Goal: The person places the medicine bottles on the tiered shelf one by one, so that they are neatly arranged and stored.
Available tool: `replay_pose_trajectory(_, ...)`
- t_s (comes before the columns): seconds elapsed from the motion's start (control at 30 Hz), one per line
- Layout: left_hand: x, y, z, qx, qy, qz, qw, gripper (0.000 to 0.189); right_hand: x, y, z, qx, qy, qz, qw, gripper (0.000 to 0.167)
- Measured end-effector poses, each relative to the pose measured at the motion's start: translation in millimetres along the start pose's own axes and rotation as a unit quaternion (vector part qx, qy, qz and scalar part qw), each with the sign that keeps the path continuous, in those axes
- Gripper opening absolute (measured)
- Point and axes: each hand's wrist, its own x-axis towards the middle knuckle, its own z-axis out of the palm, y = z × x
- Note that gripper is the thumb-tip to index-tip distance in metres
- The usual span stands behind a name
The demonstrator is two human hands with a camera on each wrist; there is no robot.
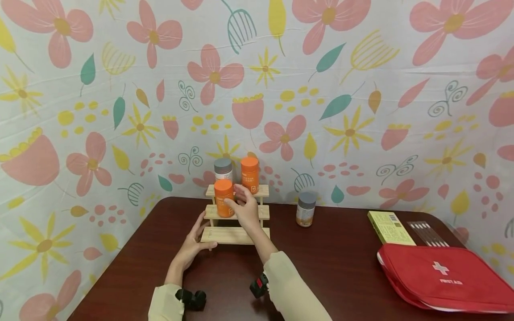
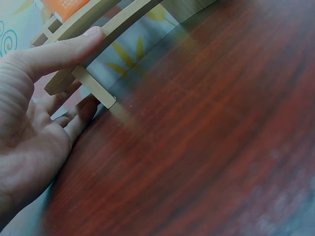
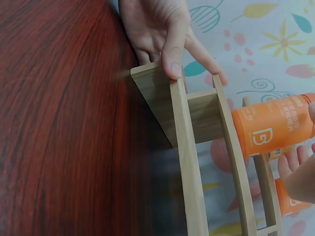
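Note:
A small three-tier wooden rack (image 1: pixel 236 235) stands on the dark table. My left hand (image 1: pixel 192 243) grips its left end, the thumb (image 2: pixel 74 51) lying on the bottom shelf's front edge and the fingers round the side. On the middle shelf an orange bottle (image 1: pixel 224 198) stands upright, left of centre. My right hand (image 1: pixel 246 209) is at this bottle's right side, thumb at its front and the other fingers spread a little way off. The top shelf carries a grey-capped bottle (image 1: pixel 223 167) and a second orange bottle (image 1: pixel 250 174), the former partly hidden.
Another grey-capped bottle (image 1: pixel 306 209) stands on the table right of the rack. Farther right lie a yellow-green box (image 1: pixel 390 228), a clear pack of swabs (image 1: pixel 427 233) and a red first-aid pouch (image 1: pixel 445 276). A flowered cloth (image 1: pixel 281 89) hangs behind the table.

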Motion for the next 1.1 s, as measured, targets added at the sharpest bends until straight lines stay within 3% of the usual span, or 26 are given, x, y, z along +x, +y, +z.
replay_pose_trajectory(0.37,-0.4,0.8,1.5,0.001,0.002,0.000,1.0000,0.108,-2.5,-3.3,-20.7,0.046,0.026,-0.002,0.9986,0.048)
replay_pose_trajectory(0.77,-0.9,1.3,1.7,-0.003,0.006,-0.003,1.0000,0.108,-12.7,-2.3,-43.5,0.039,0.060,-0.029,0.9970,0.043)
replay_pose_trajectory(1.1,-0.5,0.5,1.4,0.001,0.004,-0.002,1.0000,0.108,-15.2,0.6,-67.3,0.021,0.072,-0.016,0.9971,0.044)
